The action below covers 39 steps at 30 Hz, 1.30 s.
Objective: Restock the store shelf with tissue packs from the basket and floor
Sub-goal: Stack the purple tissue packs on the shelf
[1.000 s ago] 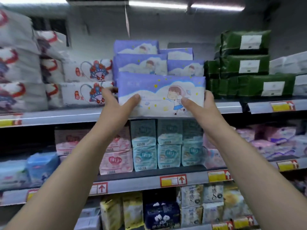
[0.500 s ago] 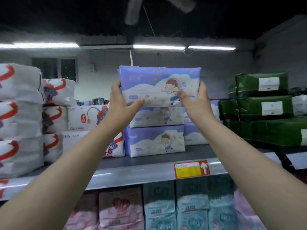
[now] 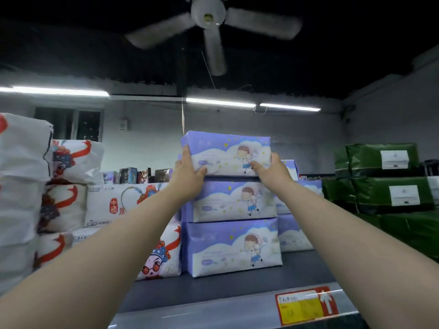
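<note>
The fingers point(image 3: 185, 151) of the left hand point(image 3: 187, 173) are wrapped round the left end of a purple tissue pack point(image 3: 228, 151), with the thumb pressed against its front face. The right end is gripped the same way by the right hand point(image 3: 273, 173). The soft pack is probably held by both ends so that it stays level and does not sag.

It is held at the top of a stack of two matching packs point(image 3: 234, 233), which stands mid-shelf, set back from the front edge of the shelf point(image 3: 237, 287). A dark line shows beneath the pack, so full contact cannot be confirmed. The stack is flanked by white packs point(image 3: 133, 210) on the left and green packs point(image 3: 384, 176) towards the right end. Squaring over the column seems to be needed before release, or the stack may lean.
</note>
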Each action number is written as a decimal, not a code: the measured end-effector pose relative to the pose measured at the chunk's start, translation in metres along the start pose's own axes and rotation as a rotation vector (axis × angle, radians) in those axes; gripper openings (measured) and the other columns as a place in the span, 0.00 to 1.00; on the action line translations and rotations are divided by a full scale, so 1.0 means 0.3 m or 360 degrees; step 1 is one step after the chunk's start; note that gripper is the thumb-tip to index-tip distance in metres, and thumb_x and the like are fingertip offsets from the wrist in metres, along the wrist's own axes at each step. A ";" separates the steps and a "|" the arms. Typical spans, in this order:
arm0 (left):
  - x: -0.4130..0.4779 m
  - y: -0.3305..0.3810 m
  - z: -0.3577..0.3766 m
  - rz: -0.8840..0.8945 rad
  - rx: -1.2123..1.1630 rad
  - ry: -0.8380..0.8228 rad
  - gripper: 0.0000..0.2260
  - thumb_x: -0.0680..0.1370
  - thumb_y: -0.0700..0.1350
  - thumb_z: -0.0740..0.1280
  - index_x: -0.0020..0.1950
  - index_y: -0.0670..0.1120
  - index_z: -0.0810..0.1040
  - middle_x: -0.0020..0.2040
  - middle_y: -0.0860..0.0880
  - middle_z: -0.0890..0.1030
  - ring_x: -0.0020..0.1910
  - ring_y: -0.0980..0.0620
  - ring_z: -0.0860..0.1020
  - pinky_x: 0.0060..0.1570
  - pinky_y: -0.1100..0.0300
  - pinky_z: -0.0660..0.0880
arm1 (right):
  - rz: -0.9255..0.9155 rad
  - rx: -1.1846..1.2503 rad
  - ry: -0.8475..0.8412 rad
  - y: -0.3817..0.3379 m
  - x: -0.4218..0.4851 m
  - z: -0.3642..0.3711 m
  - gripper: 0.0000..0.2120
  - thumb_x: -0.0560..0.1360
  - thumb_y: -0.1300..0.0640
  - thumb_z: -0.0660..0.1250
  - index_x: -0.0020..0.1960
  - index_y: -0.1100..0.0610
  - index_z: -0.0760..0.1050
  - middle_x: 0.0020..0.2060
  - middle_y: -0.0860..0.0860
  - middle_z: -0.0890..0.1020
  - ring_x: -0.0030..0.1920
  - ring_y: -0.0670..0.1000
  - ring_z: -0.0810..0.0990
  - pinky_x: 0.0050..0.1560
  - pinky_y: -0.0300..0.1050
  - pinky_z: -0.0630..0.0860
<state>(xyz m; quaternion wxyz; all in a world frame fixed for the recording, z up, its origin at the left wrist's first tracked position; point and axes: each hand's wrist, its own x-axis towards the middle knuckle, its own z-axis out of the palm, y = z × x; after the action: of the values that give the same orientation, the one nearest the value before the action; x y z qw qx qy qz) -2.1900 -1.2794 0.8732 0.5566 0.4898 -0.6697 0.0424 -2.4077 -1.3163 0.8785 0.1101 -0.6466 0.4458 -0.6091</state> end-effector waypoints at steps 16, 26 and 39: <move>0.020 -0.030 0.043 -0.0127 0.0137 -0.0215 0.32 0.83 0.46 0.54 0.78 0.43 0.36 0.79 0.40 0.51 0.77 0.39 0.55 0.72 0.47 0.57 | 0.0073 -0.0228 0.0041 0.054 -0.022 0.054 0.29 0.79 0.48 0.64 0.74 0.58 0.58 0.68 0.53 0.72 0.66 0.57 0.72 0.59 0.46 0.70; -0.139 0.041 0.065 -0.0120 0.0375 -0.0189 0.36 0.82 0.49 0.59 0.78 0.37 0.38 0.78 0.38 0.40 0.78 0.41 0.43 0.75 0.51 0.47 | -0.0132 -0.0629 -0.0176 0.054 -0.208 -0.046 0.42 0.78 0.41 0.62 0.79 0.57 0.41 0.78 0.54 0.53 0.77 0.56 0.55 0.73 0.54 0.60; -0.635 0.334 0.303 0.0290 0.0889 -0.0827 0.34 0.81 0.61 0.52 0.79 0.52 0.36 0.79 0.49 0.35 0.78 0.48 0.40 0.74 0.43 0.44 | -0.0239 -0.1610 -0.0509 0.246 -0.650 -0.517 0.37 0.79 0.37 0.55 0.79 0.54 0.45 0.79 0.54 0.51 0.78 0.54 0.49 0.75 0.57 0.51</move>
<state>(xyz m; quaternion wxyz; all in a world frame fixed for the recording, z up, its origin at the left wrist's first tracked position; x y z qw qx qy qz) -2.3433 -1.1663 0.7381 0.2077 0.5553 -0.7918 0.1467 -2.5503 -1.1583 0.7298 -0.1927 -0.7338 0.6138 -0.2184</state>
